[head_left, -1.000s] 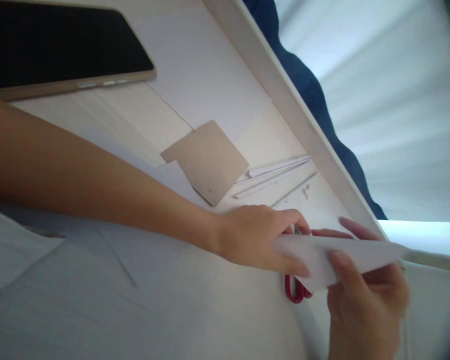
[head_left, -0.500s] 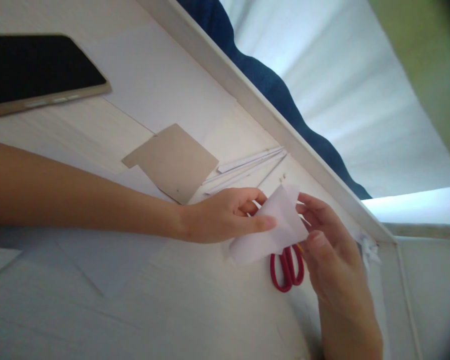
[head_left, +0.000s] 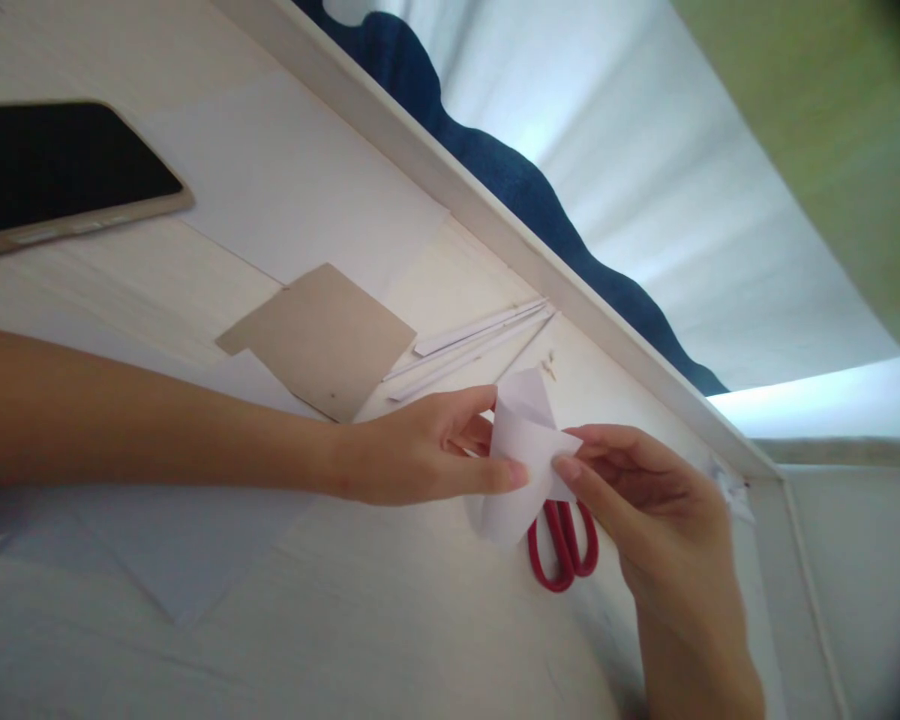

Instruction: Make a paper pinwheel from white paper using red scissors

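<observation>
A small piece of white paper (head_left: 523, 445), curled over on itself, is held up between my two hands. My left hand (head_left: 439, 450) pinches it from the left, thumb flat on the near face and fingers behind. My right hand (head_left: 656, 500) grips the pointed right corner between thumb and fingertips. Below the paper lie scissors with red handles (head_left: 562, 550); their blades are hidden. Just beyond my left hand, narrow paper strips (head_left: 472, 350) rest on the table beside a square of brown card (head_left: 330, 335).
A phone (head_left: 67, 175) with a dark screen lies at the upper left. White paper sheets (head_left: 292, 170) are spread beyond the card and under my left forearm. A raised white edge (head_left: 420, 170) bounds the table's far side, with a blue and white curtain (head_left: 525, 180) behind it.
My right hand has closed its thumb and fingers on the paper's right corner and folded it leftward. The sheet is now more curled, and the view has shifted slightly.
</observation>
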`<state>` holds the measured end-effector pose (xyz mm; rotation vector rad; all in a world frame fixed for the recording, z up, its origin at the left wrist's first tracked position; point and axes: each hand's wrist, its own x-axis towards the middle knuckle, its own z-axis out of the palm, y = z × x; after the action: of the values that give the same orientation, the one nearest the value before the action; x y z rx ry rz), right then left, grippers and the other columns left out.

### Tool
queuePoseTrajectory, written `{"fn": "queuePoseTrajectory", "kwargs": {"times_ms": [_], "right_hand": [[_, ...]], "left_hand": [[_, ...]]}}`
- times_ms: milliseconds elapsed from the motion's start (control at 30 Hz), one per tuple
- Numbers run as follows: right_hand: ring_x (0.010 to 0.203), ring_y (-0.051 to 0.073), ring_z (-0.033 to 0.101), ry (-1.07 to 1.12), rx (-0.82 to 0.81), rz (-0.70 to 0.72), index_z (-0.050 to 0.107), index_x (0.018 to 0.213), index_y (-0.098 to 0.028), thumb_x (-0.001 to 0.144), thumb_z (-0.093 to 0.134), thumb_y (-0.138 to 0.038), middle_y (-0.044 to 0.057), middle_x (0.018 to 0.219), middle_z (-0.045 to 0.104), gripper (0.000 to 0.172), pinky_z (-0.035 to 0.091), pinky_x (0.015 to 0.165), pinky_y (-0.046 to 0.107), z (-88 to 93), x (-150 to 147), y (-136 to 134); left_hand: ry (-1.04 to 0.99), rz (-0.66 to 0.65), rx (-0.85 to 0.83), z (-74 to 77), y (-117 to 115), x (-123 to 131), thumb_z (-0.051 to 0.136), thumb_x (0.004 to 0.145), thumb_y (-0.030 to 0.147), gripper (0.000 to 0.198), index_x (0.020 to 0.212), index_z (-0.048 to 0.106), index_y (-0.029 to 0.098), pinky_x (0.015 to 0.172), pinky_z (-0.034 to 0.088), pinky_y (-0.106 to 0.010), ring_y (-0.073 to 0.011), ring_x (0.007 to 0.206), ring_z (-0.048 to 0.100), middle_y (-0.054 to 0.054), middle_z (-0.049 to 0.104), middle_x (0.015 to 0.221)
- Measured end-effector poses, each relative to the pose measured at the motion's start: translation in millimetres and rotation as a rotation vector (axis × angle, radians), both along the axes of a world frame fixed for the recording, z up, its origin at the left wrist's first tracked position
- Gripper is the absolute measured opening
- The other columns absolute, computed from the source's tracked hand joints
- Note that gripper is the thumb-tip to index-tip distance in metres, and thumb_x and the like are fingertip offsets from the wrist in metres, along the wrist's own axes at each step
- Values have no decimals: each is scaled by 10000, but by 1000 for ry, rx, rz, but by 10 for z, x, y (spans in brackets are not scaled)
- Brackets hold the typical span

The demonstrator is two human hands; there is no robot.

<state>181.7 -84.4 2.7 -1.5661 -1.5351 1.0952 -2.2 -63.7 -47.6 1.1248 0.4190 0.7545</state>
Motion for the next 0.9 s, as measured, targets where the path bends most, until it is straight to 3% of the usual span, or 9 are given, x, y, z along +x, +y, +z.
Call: {"fn": "queuePoseTrajectory", "kwargs": {"times_ms": [233,400,533,667,900], "right_hand": [[645,110,584,6,68,-3,622,850,-242,625,691,-145,-18,715,616,255,504,607,224,-7,-45,-22],[673,125,589,28,38,1,596,905,-250,647,681,-203,-4,778,630,276,490,578,223,-26,-32,-4],[534,118,540,-90,-76,23,627,758,-209,662,664,-295,-17,589,600,135,427,467,216,-23,-11,-7],[449,87,469,-171,-45,-76,646,659,-192,631,680,-319,-30,501,565,134,351,405,194,-20,-45,-29],[455,86,496,-47,-47,-111,666,641,-206,619,687,-264,-31,511,606,65,362,412,184,-17,-109,-42]], "left_hand": [[99,34,6,45,29,-13,584,732,240,120,794,561,140,552,385,-156,-70,627,507,34,543,677],[46,101,-100,8,43,8,620,701,210,150,823,579,133,600,419,-162,-76,683,532,18,574,736],[18,161,-137,-6,55,16,635,685,193,171,839,586,138,593,440,-174,-86,683,559,16,601,743],[31,166,-123,-21,62,22,656,661,179,185,830,587,142,596,449,-172,-82,672,570,27,613,723],[57,156,-135,-1,59,29,663,652,186,193,828,589,159,632,466,-199,-103,711,592,23,637,768]]}}
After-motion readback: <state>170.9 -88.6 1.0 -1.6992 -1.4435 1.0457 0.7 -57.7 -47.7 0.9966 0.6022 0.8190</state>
